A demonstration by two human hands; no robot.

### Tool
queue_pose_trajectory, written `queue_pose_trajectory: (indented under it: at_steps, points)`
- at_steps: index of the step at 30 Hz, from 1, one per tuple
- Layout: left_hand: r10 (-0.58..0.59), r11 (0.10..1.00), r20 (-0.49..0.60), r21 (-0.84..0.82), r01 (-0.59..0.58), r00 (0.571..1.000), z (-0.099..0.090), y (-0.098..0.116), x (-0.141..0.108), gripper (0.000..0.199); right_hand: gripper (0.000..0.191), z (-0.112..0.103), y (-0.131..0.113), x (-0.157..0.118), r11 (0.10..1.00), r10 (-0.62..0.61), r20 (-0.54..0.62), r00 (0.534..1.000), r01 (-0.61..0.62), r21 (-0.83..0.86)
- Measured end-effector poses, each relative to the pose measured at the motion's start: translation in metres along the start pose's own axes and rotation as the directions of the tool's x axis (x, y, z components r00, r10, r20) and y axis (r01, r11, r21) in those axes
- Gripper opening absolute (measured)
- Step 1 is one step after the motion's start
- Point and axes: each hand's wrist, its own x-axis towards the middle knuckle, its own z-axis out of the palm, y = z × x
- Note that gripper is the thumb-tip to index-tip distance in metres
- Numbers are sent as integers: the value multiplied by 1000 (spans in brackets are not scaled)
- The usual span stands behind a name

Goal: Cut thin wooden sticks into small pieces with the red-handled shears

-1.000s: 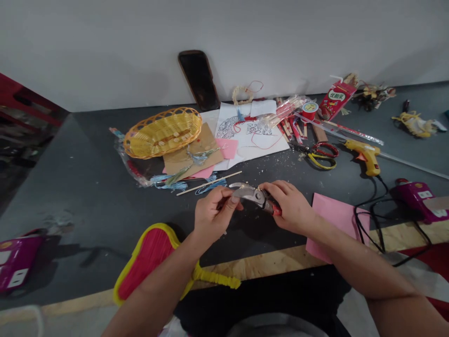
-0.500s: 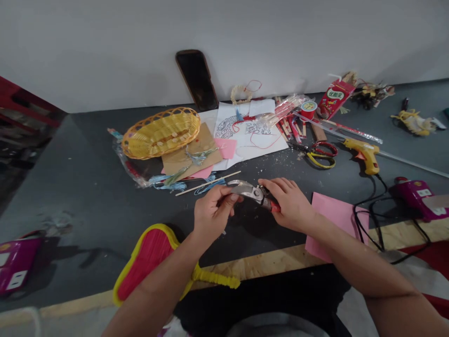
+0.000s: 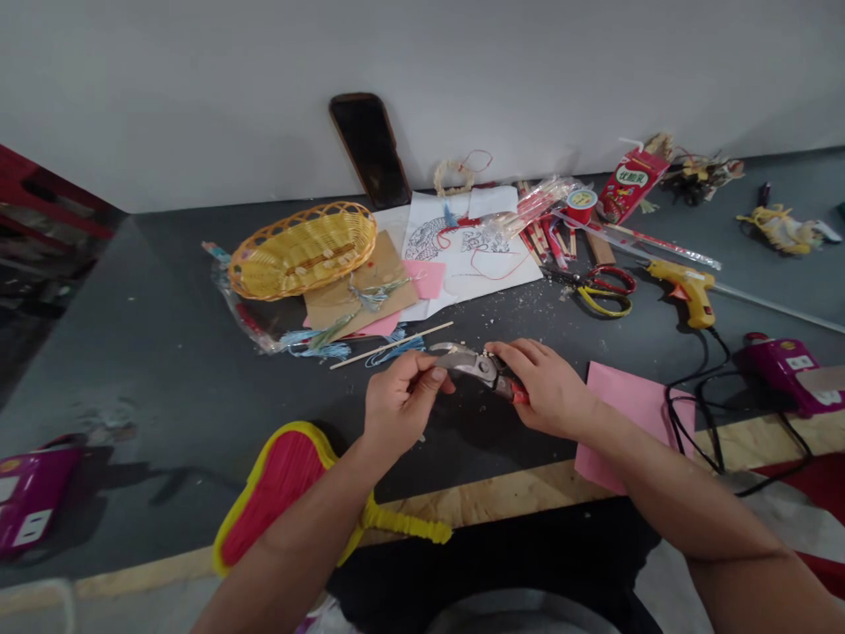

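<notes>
Counter (image 3: 178,352): front edge is a pale wood strip, back edge meets the grey-white wall (image 3: 217,106). Widest open room is left of the oval yellow woven basket (image 3: 304,251), down to the purple box (image 3: 33,497) at far left. Narrower gap in front of both hands, pale crumbs scattered just behind them.

Front edge partly covered: yellow handle of the red fan with yellow rim (image 3: 283,493) crosses it, and the pink paper sheet (image 3: 634,414) overlaps it on the right. Black cable (image 3: 703,383) runs over that side, so tighter there. Rear right is cluttered: red-and-yellow-handled scissors (image 3: 604,291), yellow glue gun (image 3: 690,291), red drink carton (image 3: 634,183).

Metal pruning shears with red grips (image 3: 485,370): held over the counter mid-front, blades toward the left hand, slightly apart. Right hand (image 3: 551,392): fingers wrapped around the grips. Left hand (image 3: 400,401): thumb and index closed in a pinch at the blade end; can't tell what's in the pinch. Thin pale stick (image 3: 393,345) lies just behind it.

Vs 0.5 s ago: layout matches, shears in practically the same spot, only tiny finger shifts.
</notes>
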Motion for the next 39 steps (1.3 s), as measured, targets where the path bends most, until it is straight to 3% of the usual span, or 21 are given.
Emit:
queue_pose_trajectory:
  at_steps: [7,18,29,39]
  points:
    - [2,1000,-3,20,-2,1000,0,6,1,27,59,-2,-3,-2,999,14,24,1000,-15,39]
    - [55,998,-33,17,-55,998,2,1,4,23,64,3,1,1,1000,-4,-2,1000,4,29]
    - [69,996,19,60,-70,997,0,7,2,26,69,-6,-3,0,996,41,73,996,-35,-84]
    - [39,998,58,-46,-36,998,-1,7,2,28,69,-4,0,0,999,8,30,1000,-6,-47]
